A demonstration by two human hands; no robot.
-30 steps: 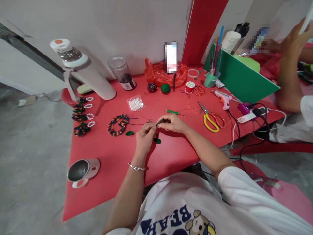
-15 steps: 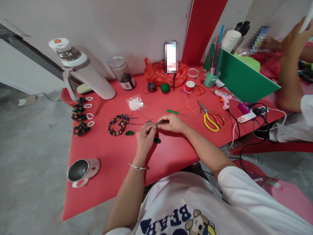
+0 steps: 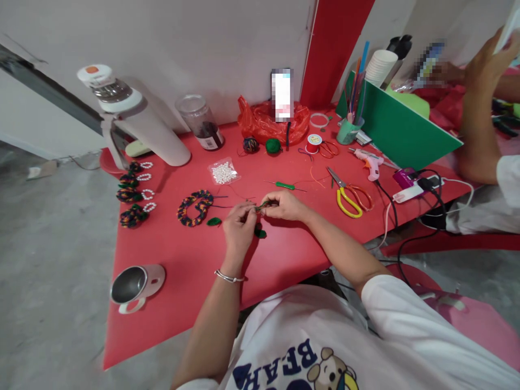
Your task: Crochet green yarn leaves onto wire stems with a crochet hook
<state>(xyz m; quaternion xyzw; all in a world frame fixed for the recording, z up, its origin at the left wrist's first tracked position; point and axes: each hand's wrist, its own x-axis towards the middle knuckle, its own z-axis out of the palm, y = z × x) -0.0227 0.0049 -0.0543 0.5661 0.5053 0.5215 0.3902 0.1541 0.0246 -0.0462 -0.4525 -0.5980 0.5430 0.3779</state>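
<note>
My left hand and my right hand meet near the middle of the red table. Both pinch a small dark green yarn piece between their fingertips, its shape partly hidden by the fingers. A green leaf-shaped piece lies left of my left hand, and another green piece is just below the hands. The multicoloured crocheted loop rests farther left, with yarn tails towards my hands. Behind them lies a green-handled crochet hook.
Scissors, a glue gun and cables are at right; a mug and bottle at left. Yarn balls, a bead bag and a phone stand behind. Another person's arm is beyond the green board.
The view has shifted slightly. My left hand has moved a little to the left, away from my right hand, with the yarn piece still between them.
</note>
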